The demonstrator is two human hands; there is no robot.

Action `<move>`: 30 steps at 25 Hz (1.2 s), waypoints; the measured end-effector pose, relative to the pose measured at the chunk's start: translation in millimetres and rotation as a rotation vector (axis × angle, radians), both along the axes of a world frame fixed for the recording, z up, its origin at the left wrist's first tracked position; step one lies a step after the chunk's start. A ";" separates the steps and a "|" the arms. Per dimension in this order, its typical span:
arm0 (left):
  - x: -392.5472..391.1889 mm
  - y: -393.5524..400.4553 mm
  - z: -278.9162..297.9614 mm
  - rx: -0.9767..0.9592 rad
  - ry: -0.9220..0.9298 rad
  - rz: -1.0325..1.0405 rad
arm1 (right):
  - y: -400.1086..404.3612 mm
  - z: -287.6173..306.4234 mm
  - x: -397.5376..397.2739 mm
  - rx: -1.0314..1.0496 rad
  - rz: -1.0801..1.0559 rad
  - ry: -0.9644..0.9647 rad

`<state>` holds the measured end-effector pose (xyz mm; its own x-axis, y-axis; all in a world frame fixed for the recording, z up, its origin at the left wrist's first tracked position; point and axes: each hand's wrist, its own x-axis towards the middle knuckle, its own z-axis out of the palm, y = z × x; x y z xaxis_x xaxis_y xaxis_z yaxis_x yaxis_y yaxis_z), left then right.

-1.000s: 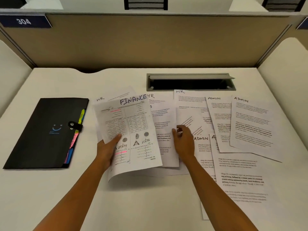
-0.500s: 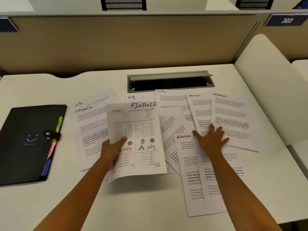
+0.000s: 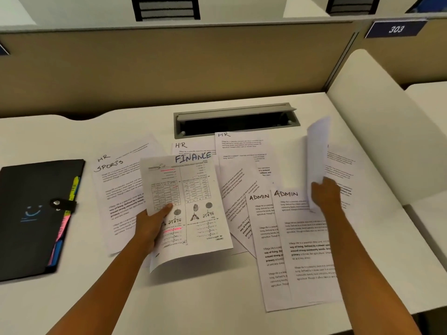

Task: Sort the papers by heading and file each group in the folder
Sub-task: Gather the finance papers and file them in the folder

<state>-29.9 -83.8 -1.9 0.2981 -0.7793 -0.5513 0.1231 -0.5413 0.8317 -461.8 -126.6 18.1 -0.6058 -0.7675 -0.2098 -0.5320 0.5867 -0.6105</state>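
Left hand (image 3: 151, 224), centre-left of frame: closed on the FINANCE sheet (image 3: 193, 206), thumb on its printed face, the sheet raised off the desk (image 3: 217, 298) with its lower edge curling. Same grip as 0.5 s ago.

Right hand (image 3: 325, 195), right of centre: closed on the lower edge of a lifted sheet (image 3: 318, 155), which stands nearly on edge, blank side toward the camera; heading not readable. Half a second ago this hand lay flat with fingers spread on the ADMIN papers; it now holds one sheet up, and that sheet's earlier flat place at right shows another printed page (image 3: 341, 170) beneath.

Two ADMIN sheets (image 3: 300, 250) lie overlapped at lower right, flat on the desk, unchanged. Behind the FINANCE sheet: a page headed HR/SPORTS (image 3: 116, 189) at left, one HR page (image 3: 191, 147) at centre, another HR page (image 3: 242, 146) just right of it, below the cable tray (image 3: 235, 119) at upper centre.

Black folder (image 3: 33, 213), left edge of frame: closed, strap snapped, coloured tabs at its right edge, lying flat and apart from the papers. No paper in it that can be seen.

Number plate 303 (image 3: 395, 29), upper right, on the partition.
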 end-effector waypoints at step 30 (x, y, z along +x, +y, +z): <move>71.1 33.5 -8.1 0.061 -0.100 0.012 | 32.0 -32.4 79.7 0.480 0.326 0.220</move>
